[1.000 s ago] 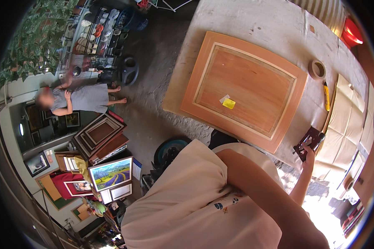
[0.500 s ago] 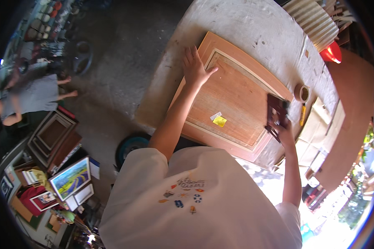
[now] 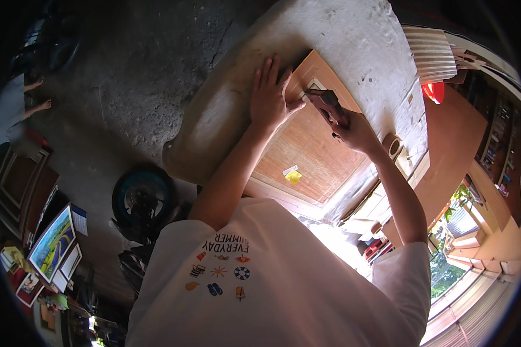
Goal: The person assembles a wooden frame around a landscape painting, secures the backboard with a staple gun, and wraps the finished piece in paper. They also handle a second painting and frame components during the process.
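Note:
A rectangular wooden frame lies face down on the pale, worn tabletop, with a brown backing board set inside it. On the board is a small yellow label beside a white scrap. My left hand rests at the frame's far left edge, fingers spread and thumb reaching over the rim. My right hand is closed round a dark reddish-brown staple gun. Its nose is at the inner edge of the frame near the far corner, close to my left thumb; whether it touches is unclear.
A tape roll sits on the table to the right. Beyond are a corrugated sheet, a red object and a large brown board. A wheel stands left of the table; a framed landscape picture leans farther left, near another person.
My right hand has carried the staple gun from the frame's right side across to its far left corner. My left hand stays at the left edge. The view has turned.

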`<move>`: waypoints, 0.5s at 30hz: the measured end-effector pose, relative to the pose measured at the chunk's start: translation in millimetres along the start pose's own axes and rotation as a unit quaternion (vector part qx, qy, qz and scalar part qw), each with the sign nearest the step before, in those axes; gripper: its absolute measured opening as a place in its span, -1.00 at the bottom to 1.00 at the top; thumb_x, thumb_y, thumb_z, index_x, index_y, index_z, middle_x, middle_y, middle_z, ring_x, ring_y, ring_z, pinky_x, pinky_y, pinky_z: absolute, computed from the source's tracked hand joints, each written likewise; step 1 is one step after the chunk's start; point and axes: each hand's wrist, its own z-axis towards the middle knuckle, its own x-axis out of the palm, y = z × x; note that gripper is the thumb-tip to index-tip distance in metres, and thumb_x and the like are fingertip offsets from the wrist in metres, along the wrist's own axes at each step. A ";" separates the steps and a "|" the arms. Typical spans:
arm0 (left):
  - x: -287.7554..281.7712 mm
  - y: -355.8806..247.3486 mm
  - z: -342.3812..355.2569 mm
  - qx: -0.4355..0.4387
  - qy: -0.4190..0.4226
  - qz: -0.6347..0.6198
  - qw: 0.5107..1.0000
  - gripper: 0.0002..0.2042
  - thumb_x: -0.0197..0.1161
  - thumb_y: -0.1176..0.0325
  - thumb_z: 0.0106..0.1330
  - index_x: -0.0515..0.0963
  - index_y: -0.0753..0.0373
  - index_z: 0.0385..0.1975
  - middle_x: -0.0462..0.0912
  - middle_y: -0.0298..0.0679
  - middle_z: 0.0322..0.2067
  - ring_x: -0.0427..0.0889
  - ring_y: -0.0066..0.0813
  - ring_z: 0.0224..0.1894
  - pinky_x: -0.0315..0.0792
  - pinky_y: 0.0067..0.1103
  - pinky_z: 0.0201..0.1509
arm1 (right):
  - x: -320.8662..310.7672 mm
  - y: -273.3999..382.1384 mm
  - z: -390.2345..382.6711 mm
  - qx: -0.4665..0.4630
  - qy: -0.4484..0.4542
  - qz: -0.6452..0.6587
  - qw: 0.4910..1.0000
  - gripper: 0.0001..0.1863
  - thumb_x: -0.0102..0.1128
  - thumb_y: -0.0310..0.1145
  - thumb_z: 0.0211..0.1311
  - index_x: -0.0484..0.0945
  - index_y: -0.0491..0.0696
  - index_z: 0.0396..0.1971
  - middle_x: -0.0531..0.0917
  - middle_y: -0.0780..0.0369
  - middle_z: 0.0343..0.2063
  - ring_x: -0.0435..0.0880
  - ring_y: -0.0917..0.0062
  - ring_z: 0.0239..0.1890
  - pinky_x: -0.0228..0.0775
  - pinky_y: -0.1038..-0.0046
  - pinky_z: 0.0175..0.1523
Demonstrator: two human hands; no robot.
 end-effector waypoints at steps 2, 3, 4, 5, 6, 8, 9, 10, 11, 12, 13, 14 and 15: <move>-1.7 -0.2 0.2 -0.005 0.002 0.002 1.000 -0.13 0.49 -0.11 -0.03 0.35 0.12 0.31 0.06 0.02 0.44 -0.03 -0.09 0.51 -0.11 -0.16 0.53 | -7.7 11.6 -1.8 0.010 0.011 -0.016 1.000 -0.75 0.21 -0.35 0.13 0.57 -0.11 -0.20 0.64 0.07 -0.55 0.65 0.23 -0.45 0.44 0.23 -0.24; -2.7 -0.1 0.2 -0.006 0.004 -0.001 1.000 -0.13 0.49 -0.11 -0.03 0.35 0.13 0.30 0.05 0.01 0.45 -0.03 -0.10 0.52 -0.12 -0.17 0.54 | -8.4 13.1 -1.2 0.006 0.011 -0.024 1.000 -0.76 0.21 -0.36 0.13 0.56 -0.12 -0.21 0.64 0.08 -0.56 0.65 0.25 -0.46 0.44 0.24 -0.25; -3.4 -0.1 -0.1 -0.007 0.005 -0.004 1.000 -0.14 0.49 -0.11 -0.02 0.35 0.13 0.30 0.05 0.01 0.45 -0.03 -0.10 0.52 -0.12 -0.18 0.54 | -9.3 13.9 -0.8 0.002 0.011 -0.032 0.999 -0.77 0.21 -0.36 0.13 0.56 -0.12 -0.22 0.64 0.08 -0.57 0.65 0.27 -0.48 0.44 0.24 -0.26; -3.9 0.8 -0.2 -0.009 0.007 -0.005 1.000 -0.14 0.48 -0.11 -0.01 0.35 0.13 0.30 0.04 0.00 0.45 -0.04 -0.11 0.52 -0.13 -0.18 0.54 | -10.1 14.8 0.3 -0.003 0.011 -0.040 0.999 -0.77 0.21 -0.37 0.13 0.55 -0.13 -0.23 0.63 0.09 -0.58 0.65 0.29 -0.49 0.44 0.25 -0.28; -3.8 0.8 -0.2 -0.010 0.008 -0.008 1.000 -0.14 0.48 -0.11 -0.01 0.35 0.14 0.30 0.04 0.00 0.45 -0.04 -0.11 0.52 -0.13 -0.19 0.54 | -11.7 16.4 0.7 0.008 0.019 -0.031 0.999 -0.78 0.21 -0.38 0.12 0.54 -0.13 -0.24 0.63 0.10 -0.59 0.65 0.31 -0.51 0.44 0.26 -0.29; -3.4 0.2 -0.2 -0.011 0.012 -0.011 1.000 -0.14 0.48 -0.10 -0.01 0.35 0.15 0.30 0.03 0.00 0.45 -0.04 -0.12 0.52 -0.13 -0.20 0.54 | -15.3 19.4 1.3 0.030 0.036 -0.014 0.999 -0.80 0.21 -0.39 0.12 0.52 -0.14 -0.27 0.61 0.11 -0.61 0.64 0.34 -0.54 0.44 0.28 -0.32; -3.9 0.3 -0.4 -0.009 0.007 -0.018 1.000 -0.14 0.48 -0.10 -0.01 0.35 0.16 0.30 0.04 0.00 0.45 -0.03 -0.14 0.52 -0.13 -0.21 0.54 | -12.9 12.6 2.8 0.008 0.023 -0.008 1.000 -0.82 0.20 -0.41 0.12 0.50 -0.15 -0.30 0.60 0.13 -0.64 0.64 0.38 -0.58 0.44 0.29 -0.35; -4.1 0.8 -0.6 -0.008 0.005 -0.020 1.000 -0.14 0.48 -0.11 -0.02 0.35 0.14 0.30 0.05 0.00 0.45 -0.03 -0.12 0.52 -0.12 -0.18 0.54 | -13.6 12.8 3.1 0.008 0.026 -0.008 1.000 -0.82 0.20 -0.41 0.12 0.50 -0.15 -0.31 0.60 0.13 -0.64 0.64 0.38 -0.57 0.44 0.29 -0.34; -3.5 2.1 -0.3 -0.006 0.003 -0.022 1.000 -0.14 0.48 -0.12 -0.02 0.35 0.13 0.31 0.05 -0.01 0.45 -0.02 -0.11 0.51 -0.10 -0.15 0.53 | -14.1 13.5 3.7 0.007 0.027 -0.009 1.000 -0.82 0.20 -0.40 0.11 0.50 -0.15 -0.31 0.59 0.13 -0.64 0.64 0.37 -0.57 0.44 0.29 -0.34; -2.8 2.8 -0.2 -0.005 0.000 -0.023 1.000 -0.13 0.48 -0.13 -0.02 0.35 0.11 0.31 0.06 -0.01 0.45 -0.01 -0.09 0.51 -0.09 -0.13 0.52 | -14.7 14.2 3.8 0.006 0.029 -0.010 1.000 -0.82 0.20 -0.40 0.11 0.51 -0.15 -0.31 0.59 0.13 -0.64 0.64 0.36 -0.56 0.44 0.28 -0.34; -1.8 2.4 -0.7 -0.006 0.003 -0.024 1.000 -0.13 0.48 -0.13 -0.02 0.35 0.12 0.31 0.06 -0.01 0.45 -0.02 -0.09 0.51 -0.09 -0.13 0.52 | -16.8 15.8 3.1 0.010 0.036 -0.036 0.999 -0.81 0.19 -0.41 0.14 0.53 -0.15 -0.26 0.58 0.19 -0.63 0.62 0.45 -0.55 0.44 0.34 -0.35; -1.8 2.5 -1.1 -0.007 0.006 -0.023 1.000 -0.13 0.48 -0.14 -0.02 0.35 0.12 0.31 0.05 -0.01 0.45 -0.02 -0.10 0.51 -0.10 -0.13 0.52 | -18.9 18.8 3.3 0.012 0.043 -0.062 0.997 -0.79 0.17 -0.42 0.17 0.55 -0.15 -0.20 0.58 0.24 -0.63 0.59 0.54 -0.54 0.43 0.40 -0.37; -1.8 2.7 -1.4 -0.008 0.010 -0.023 1.000 -0.13 0.48 -0.14 -0.02 0.35 0.13 0.31 0.05 -0.01 0.45 -0.02 -0.10 0.51 -0.11 -0.13 0.53 | -19.8 20.5 3.3 0.015 0.050 -0.087 0.995 -0.76 0.16 -0.42 0.20 0.57 -0.16 -0.15 0.57 0.29 -0.62 0.57 0.63 -0.53 0.42 0.46 -0.38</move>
